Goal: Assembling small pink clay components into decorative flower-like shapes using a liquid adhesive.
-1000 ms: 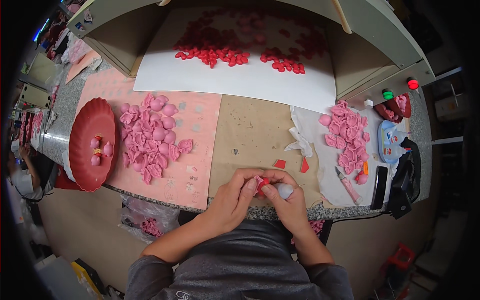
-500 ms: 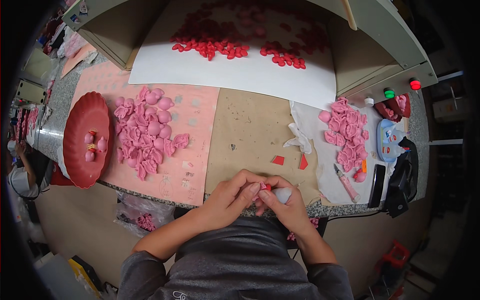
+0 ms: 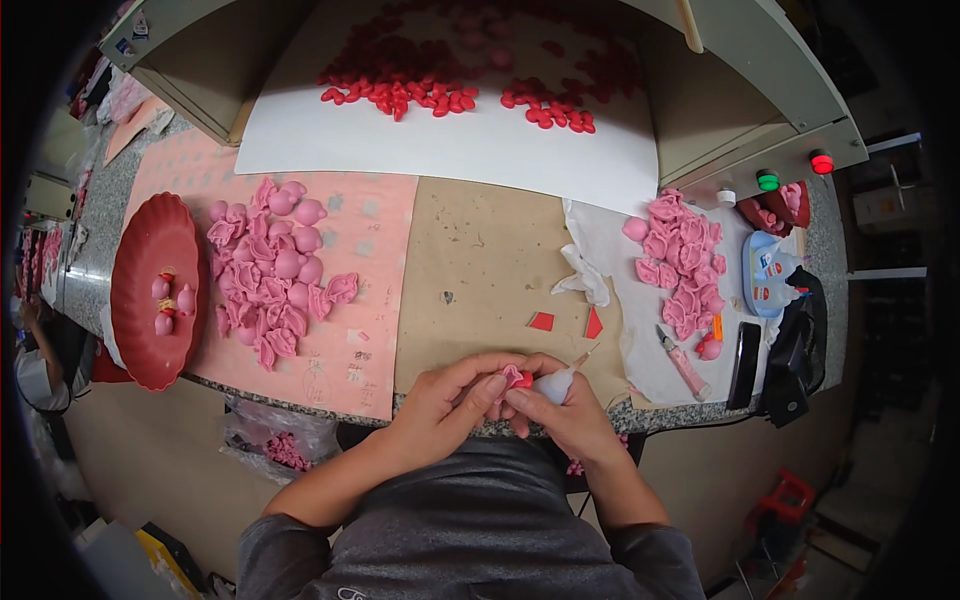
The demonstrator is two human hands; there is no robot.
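My hands meet at the table's front edge. In the fingers of my left hand (image 3: 452, 402) is a small pink ruffled piece (image 3: 514, 374), with a bit of red (image 3: 527, 381) at its side. My right hand (image 3: 578, 418) is closed round a small whitish squeeze bottle (image 3: 553, 387) whose thin tip points up and to the right. The right thumb also presses near the pink and red piece. Beyond my hands lie two flat red scraps (image 3: 542, 321) and a crumpled white cloth (image 3: 582, 277) on brown paper (image 3: 470, 260).
Pink ruffled pieces and balls are heaped at left (image 3: 272, 270) and right (image 3: 683, 255). A red scalloped dish (image 3: 130, 290) holds several pink pieces. Red pieces (image 3: 400, 95) lie inside an open cabinet. A tube (image 3: 684, 370), a black phone-like slab (image 3: 743, 365) and a blue tray (image 3: 750, 275) are at right.
The squeeze bottle has tilted, and its thin tip now shows pointing away from me. More of the pink piece shows between my fingers. The whole view has shifted slightly.
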